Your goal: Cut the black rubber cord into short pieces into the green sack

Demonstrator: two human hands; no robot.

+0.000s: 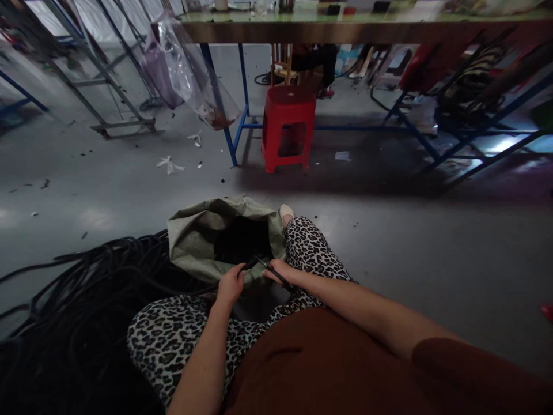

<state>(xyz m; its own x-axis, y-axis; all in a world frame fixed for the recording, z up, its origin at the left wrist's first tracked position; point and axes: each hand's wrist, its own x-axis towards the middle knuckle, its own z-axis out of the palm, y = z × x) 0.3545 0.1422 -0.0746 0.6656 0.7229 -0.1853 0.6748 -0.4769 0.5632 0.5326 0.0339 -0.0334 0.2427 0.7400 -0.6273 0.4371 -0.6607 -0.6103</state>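
My left hand (230, 285) is closed on the end of a black cord (249, 264), above the near rim of a sack. In my right hand (279, 271) is a pair of dark-handled scissors (261, 262), its blades pointing up and left toward that cord. The scissors' tips are close to the cord; whether they touch it I cannot tell. The greenish woven sack (190, 245) stands open between my legs, with dark material (244, 236) inside. A large heap of black cords (86, 305) lies on the floor to the left of the sack.
A red plastic stool (288, 124) stands ahead by a long table (367, 31) with blue legs. A clear plastic bag (190, 72) hangs at the table's left end. Beyond the table a person (319, 63) sits. White scraps (170, 165) lie on the floor.
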